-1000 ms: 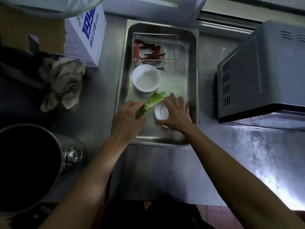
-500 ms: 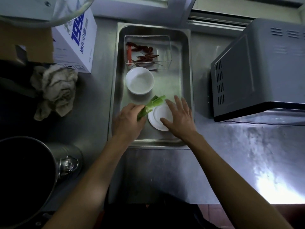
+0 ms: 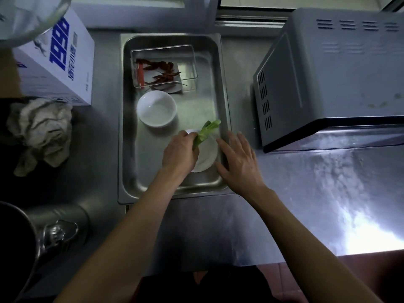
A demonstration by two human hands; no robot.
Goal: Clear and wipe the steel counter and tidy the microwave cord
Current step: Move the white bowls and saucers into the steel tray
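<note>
A steel tray (image 3: 129,149) lies on the steel counter (image 3: 306,193). Inside it are a clear box of dried red chillies (image 3: 162,67), a white bowl (image 3: 156,109) and a small white plate (image 3: 206,156). My left hand (image 3: 180,152) is shut on a green vegetable stalk (image 3: 207,130), holding it over the plate. My right hand (image 3: 239,162) rests flat and open on the tray's right rim, beside the plate. The grey microwave (image 3: 338,79) stands to the right of the tray; its cord is not visible.
A crumpled grey cloth (image 3: 40,133) lies left of the tray. A white box with blue print (image 3: 59,62) stands behind it. A large steel pot (image 3: 32,241) occupies the near left corner. Bare counter stretches in front of the microwave.
My right hand has let go of the small plate and slid right onto the tray's rim. My left hand has carried the stalk to the right, over the plate.
</note>
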